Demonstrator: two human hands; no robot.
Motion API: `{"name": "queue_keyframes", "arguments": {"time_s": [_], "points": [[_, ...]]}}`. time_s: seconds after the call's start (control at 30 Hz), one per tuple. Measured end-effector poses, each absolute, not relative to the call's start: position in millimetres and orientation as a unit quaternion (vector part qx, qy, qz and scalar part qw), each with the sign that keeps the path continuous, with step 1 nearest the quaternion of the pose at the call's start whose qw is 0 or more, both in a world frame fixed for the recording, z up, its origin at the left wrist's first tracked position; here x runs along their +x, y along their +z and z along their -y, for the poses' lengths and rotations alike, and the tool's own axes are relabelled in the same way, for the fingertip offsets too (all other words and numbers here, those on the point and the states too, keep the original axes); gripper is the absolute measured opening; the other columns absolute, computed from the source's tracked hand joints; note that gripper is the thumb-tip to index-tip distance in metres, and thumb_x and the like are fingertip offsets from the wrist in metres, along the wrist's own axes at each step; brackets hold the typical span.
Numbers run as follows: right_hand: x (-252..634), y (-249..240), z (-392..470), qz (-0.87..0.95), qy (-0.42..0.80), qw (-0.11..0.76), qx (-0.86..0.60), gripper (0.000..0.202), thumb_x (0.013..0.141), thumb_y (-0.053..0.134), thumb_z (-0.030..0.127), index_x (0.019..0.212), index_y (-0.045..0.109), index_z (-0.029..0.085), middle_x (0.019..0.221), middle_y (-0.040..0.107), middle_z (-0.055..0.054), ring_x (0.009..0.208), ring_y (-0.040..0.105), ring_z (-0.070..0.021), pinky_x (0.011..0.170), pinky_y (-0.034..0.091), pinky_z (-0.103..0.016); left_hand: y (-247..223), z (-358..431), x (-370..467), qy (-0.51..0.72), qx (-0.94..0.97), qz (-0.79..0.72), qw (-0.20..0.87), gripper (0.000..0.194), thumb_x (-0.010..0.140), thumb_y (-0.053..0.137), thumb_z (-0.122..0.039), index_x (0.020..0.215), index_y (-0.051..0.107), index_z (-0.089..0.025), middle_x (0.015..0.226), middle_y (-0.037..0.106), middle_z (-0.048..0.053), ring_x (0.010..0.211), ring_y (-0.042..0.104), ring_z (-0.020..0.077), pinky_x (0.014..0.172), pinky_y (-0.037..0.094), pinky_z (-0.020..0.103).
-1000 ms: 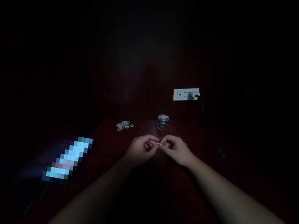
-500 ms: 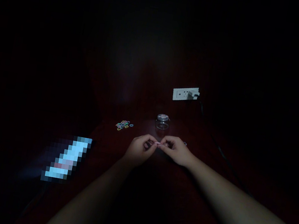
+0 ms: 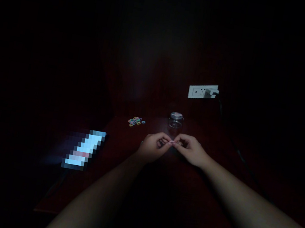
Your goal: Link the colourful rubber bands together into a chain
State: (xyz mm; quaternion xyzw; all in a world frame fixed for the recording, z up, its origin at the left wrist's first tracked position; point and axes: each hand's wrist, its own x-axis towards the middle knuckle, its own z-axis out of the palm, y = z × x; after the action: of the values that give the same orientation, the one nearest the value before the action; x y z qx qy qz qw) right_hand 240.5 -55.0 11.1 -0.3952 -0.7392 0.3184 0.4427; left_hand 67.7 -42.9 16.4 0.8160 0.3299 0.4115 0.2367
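My left hand (image 3: 153, 146) and my right hand (image 3: 191, 150) meet over the dark red table (image 3: 123, 144), fingertips pinched close together. Between them is a small pink hair tie (image 3: 171, 141), mostly covered by the fingers. Just behind the hands stands a clear jar (image 3: 175, 122) with its lid on. Farther left lies a loose pile of several coloured hair ties (image 3: 134, 121), with a single blue hair tie (image 3: 143, 122) at its right side.
A lit, pixelated screen (image 3: 85, 149) is at the left edge of the table. On the back wall a white socket panel (image 3: 199, 92) holds a plugged-in adapter (image 3: 212, 92), its dark cable (image 3: 241, 156) running down to the right. The surroundings are very dark.
The whole scene has shifted right and slightly up as the camera turned. Both hands keep their pinch on the pink hair tie.
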Motion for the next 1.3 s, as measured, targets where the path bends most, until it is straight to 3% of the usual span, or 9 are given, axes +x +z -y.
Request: {"name": "queue_keyframes", "arguments": {"time_s": [0.47, 0.7, 0.97, 1.3], "points": [[240.9, 11.4, 55.2, 0.741, 0.320, 0.438, -0.395, 0.022, 0.072, 0.058, 0.036, 0.071, 0.055, 0.014, 0.051, 0.042, 0.004, 0.047, 0.034, -0.0071, 0.044, 0.026, -0.020, 14.6, 39.7, 68.2, 0.423, 0.804, -0.335, 0.251, 0.013, 0.077, 0.053, -0.025, 0.081, 0.059, -0.014, 0.072, 0.065, 0.003, 0.062, 0.058, 0.0091, 0.053, 0.042, 0.017], [240.8, 10.7, 54.3, 0.744, 0.311, 0.439, -0.396, 0.020, 0.074, 0.056, 0.033, 0.071, 0.054, 0.013, 0.053, 0.042, 0.004, 0.049, 0.034, -0.0071, 0.045, 0.027, -0.020, 15.1, 41.4, 68.4, 0.398, 0.821, -0.327, 0.244, 0.018, 0.076, 0.054, -0.025, 0.090, 0.062, -0.016, 0.077, 0.067, 0.003, 0.066, 0.059, 0.0101, 0.055, 0.043, 0.018], [240.3, 10.5, 54.5, 0.743, 0.312, 0.433, -0.404, 0.019, 0.074, 0.056, 0.033, 0.070, 0.053, 0.014, 0.054, 0.044, 0.003, 0.050, 0.037, -0.0077, 0.046, 0.028, -0.020, 16.7, 40.8, 67.4, 0.400, 0.820, -0.340, 0.228, 0.014, 0.074, 0.055, -0.025, 0.082, 0.063, -0.015, 0.070, 0.065, 0.002, 0.059, 0.056, 0.0088, 0.052, 0.041, 0.018], [239.0, 12.9, 54.3, 0.733, 0.310, 0.437, -0.419, 0.026, 0.073, 0.056, 0.037, 0.066, 0.054, 0.013, 0.053, 0.044, 0.003, 0.049, 0.035, -0.0073, 0.046, 0.027, -0.020, 14.0, 38.9, 65.1, 0.390, 0.840, -0.302, 0.224, 0.023, 0.073, 0.058, -0.023, 0.094, 0.060, -0.017, 0.078, 0.065, 0.003, 0.067, 0.058, 0.0108, 0.058, 0.043, 0.020]]}}
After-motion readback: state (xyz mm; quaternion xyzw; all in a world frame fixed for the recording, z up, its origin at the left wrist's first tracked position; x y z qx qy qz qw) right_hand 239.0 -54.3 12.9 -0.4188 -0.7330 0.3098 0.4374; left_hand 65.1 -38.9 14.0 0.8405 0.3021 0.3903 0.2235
